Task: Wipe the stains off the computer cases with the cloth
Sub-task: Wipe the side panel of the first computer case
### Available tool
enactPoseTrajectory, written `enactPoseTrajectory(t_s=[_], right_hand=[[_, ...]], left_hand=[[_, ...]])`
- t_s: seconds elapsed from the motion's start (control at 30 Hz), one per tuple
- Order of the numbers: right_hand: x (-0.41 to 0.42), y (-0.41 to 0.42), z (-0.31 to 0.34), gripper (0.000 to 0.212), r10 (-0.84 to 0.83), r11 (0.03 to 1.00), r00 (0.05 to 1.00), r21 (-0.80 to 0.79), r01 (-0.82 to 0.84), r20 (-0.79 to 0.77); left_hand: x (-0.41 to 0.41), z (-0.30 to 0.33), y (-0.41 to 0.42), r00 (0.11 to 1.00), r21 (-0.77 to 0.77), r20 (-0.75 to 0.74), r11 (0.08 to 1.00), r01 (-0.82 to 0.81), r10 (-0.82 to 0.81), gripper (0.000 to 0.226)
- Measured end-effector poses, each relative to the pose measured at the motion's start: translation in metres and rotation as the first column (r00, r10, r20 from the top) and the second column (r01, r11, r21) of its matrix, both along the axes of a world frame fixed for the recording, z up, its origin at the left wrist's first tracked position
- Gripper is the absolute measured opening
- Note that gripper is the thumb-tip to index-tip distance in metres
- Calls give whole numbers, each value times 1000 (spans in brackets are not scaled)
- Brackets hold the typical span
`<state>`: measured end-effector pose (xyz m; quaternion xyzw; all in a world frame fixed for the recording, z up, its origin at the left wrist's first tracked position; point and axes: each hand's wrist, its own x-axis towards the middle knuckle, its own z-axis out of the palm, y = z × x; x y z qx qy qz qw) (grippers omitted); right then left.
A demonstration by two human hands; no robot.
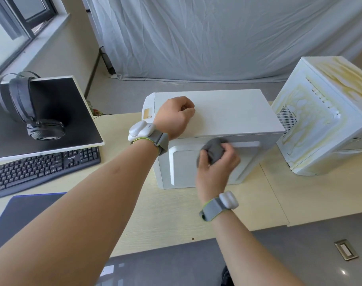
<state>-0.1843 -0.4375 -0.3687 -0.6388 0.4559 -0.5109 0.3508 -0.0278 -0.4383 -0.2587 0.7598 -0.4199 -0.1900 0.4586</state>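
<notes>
A white computer case point(233, 114) lies on its side in the middle of the pale wooden desk point(176, 213). My left hand point(175, 116) rests on its top face with the fingers curled into a fist, holding nothing. My right hand point(217, 162) grips a bunched grey cloth point(214, 150) and presses it against the case's near front panel, just under the top edge. A second white case point(324, 118) stands at the right, streaked with yellow-brown stains on its top and side.
A monitor point(52, 120) with black headphones point(29, 108) hung on it stands at the left, with a black keyboard point(42, 168) in front and a dark mouse pad point(25, 215) nearer me. A white backdrop sheet point(217, 38) hangs behind the desk.
</notes>
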Motion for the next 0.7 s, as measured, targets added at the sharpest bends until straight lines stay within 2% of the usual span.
enactPoseTrajectory(t_s=[0.07,0.13,0.2,0.27,0.33,0.47,0.53,0.6,0.63,0.7], right_hand=[[4,10,-7,43,106,988,987,-103,-118,-121],[-4,6,-16,42,119,982,983,-133,-138,-140],[-17,-8,-24,39,-59,998,998,23,58,12],[-29,-24,-27,38,-276,938,952,251,238,130],[-30,-28,-27,37,-333,903,928,338,263,168],[-3,0,-29,35,-236,883,960,445,147,150],[3,20,-32,31,-83,884,987,468,10,134],[-3,26,-36,29,36,830,979,540,-142,201],[-8,21,-39,28,30,807,966,564,-176,259],[-21,8,-39,26,-122,801,903,578,-156,412]], left_hand=[[-1,0,0,997,27,77,999,23,-25,33],[-1,-1,0,993,37,110,999,33,-37,34],[1,-3,-1,992,42,122,999,32,-37,35],[2,-5,-2,988,49,149,998,25,-32,36],[2,-5,-4,986,52,167,998,20,-29,36],[-1,-3,-6,982,70,188,998,2,-16,36],[0,-3,-5,981,70,192,998,4,-17,34],[-1,-4,-5,980,67,199,998,6,-20,34],[-2,-3,-6,979,64,201,998,7,-19,35],[-1,-5,-6,980,57,200,998,4,-15,35]])
